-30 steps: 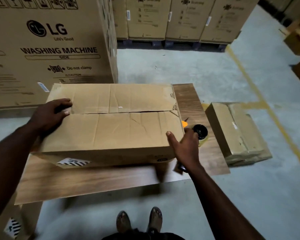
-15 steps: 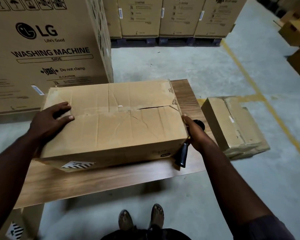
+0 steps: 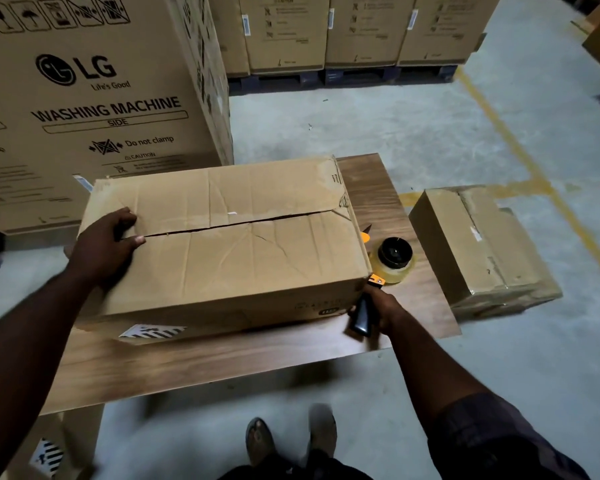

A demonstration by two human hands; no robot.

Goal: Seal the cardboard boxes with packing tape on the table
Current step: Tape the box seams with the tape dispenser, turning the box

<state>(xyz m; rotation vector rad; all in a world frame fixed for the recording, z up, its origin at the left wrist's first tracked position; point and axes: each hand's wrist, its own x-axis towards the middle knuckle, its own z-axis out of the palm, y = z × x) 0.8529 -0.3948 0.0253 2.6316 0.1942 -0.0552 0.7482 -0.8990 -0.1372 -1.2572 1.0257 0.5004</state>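
Head view: one creased brown cardboard box [image 3: 222, 251] lies lengthwise on the wood-grain counter [image 3: 222, 362]. Its two top flaps meet in a centre seam that gapes slightly and carries no tape that I can see. The left hand [image 3: 104, 247] lies spread on the box's left end, fingers across the seam and thumb on the near flap, likely to press the flaps level and steady the box. The right hand [image 3: 383, 308] is wrapped round the black handle of the one orange-framed tape dispenser [image 3: 392, 263]. Its single clear roll sits just beside the box's right end, probably placed to start a strip there. A second, smaller brown cardboard box [image 3: 478, 247] stands on the floor right of the counter, apparently taped already. Behind are one large printed washing-machine carton [image 3: 101, 98] and at least three cartons on pallets [image 3: 361, 29].
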